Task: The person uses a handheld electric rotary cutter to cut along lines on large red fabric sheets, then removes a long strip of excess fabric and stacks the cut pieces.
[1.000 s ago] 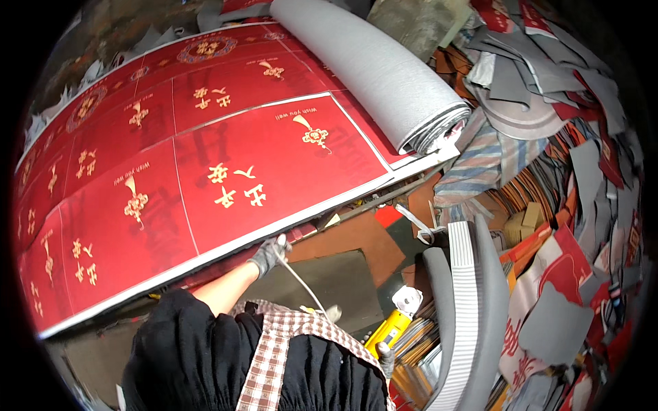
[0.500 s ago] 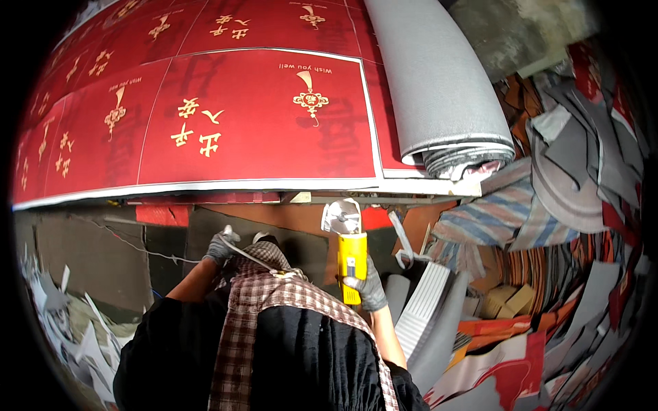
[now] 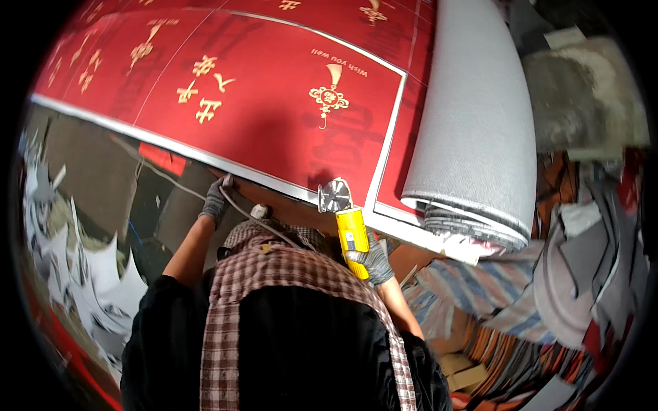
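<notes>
- Item inspected: a yellow cutter [image 3: 351, 231], a hand-held power tool with a slim body and a slotted, bright metal disc [image 3: 334, 196] under a pale guard. It stands near mid-view at the front edge of the red sheet; clock directions below are taken from it.
- Right hand [image 3: 373, 260], in a grey glove: fingers closed round the lower body of the cutter.
- Left hand [image 3: 216, 200], at 9 o'clock, gloved alike: fingers closed on a grey cord [image 3: 238, 206], just beside the sheet's edge.
- Red sheet [image 3: 260, 103], at 11 o'clock: lies flat, gold ornaments and lettering, thin panel lines, darker smudges.
- Containers: a small tan cardboard box [image 3: 466, 377] at 5 o'clock, contents not visible. Striped sheeting [image 3: 473, 281] at 4 o'clock lies creased; whether it encloses anything cannot be told.
- Edges: a white border [image 3: 260, 178] runs along the front of the sheet. The disc overlaps it in view; contact cannot be determined.
- A thick grey roll [image 3: 480, 116] at 2 o'clock bounds movement that way.
- Room: a strip of floor shows between the checked apron [image 3: 274, 270] and the sheet, widening toward 9 o'clock, where pale scraps [image 3: 103, 274] lie heaped beyond.
</notes>
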`<control>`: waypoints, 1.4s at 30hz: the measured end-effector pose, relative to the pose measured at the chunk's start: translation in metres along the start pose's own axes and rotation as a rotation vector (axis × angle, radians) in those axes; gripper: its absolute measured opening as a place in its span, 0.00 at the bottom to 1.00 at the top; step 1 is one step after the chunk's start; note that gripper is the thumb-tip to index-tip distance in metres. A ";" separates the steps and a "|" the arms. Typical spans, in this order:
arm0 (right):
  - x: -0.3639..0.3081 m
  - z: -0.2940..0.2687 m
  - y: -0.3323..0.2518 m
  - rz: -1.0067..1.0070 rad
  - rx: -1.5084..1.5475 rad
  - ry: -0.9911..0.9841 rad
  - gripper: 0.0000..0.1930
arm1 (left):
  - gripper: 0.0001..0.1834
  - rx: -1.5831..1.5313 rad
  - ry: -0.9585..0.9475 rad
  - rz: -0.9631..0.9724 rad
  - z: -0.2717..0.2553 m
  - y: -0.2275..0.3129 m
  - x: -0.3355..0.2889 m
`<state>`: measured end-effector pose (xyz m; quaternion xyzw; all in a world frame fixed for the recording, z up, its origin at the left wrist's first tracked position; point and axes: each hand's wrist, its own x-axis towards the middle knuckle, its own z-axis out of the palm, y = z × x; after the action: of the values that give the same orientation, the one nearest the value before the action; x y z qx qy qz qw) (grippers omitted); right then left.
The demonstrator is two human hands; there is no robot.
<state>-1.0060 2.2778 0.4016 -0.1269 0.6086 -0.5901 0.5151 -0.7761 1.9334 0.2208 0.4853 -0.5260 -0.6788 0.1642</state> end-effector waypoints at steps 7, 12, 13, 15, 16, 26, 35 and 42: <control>0.054 -0.158 -0.024 0.125 -0.292 -0.231 0.41 | 0.20 -0.831 0.145 -0.205 0.150 -0.025 -0.132; 0.059 -0.209 -0.052 0.212 -0.669 -0.281 0.43 | 0.26 -0.080 0.164 -0.117 0.223 -0.158 -0.196; 0.056 -0.217 -0.047 0.166 -0.700 -0.274 0.43 | 0.26 0.035 0.196 -0.057 0.238 -0.164 -0.202; 0.048 -0.227 -0.038 0.090 -0.889 -0.287 0.42 | 0.24 0.157 0.123 -0.199 0.246 -0.075 -0.226; 0.048 -0.220 -0.042 0.052 -1.057 -0.330 0.42 | 0.24 0.231 0.136 -0.144 0.247 -0.072 -0.230; 0.009 -0.198 -0.070 -0.106 -1.665 -0.450 0.42 | 0.10 0.803 0.400 0.036 0.261 -0.151 -0.201; 0.007 -0.190 -0.066 -0.062 -1.812 -0.317 0.38 | 0.12 1.115 0.002 -0.015 0.307 -0.066 -0.232; 0.016 -0.192 -0.056 -0.067 -1.814 -0.314 0.35 | 0.10 1.089 -0.009 0.015 0.302 -0.067 -0.238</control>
<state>-1.1872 2.3630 0.3979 -0.5783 0.7573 0.1225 0.2775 -0.8953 2.3017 0.2702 0.4935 -0.8057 -0.3091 -0.1086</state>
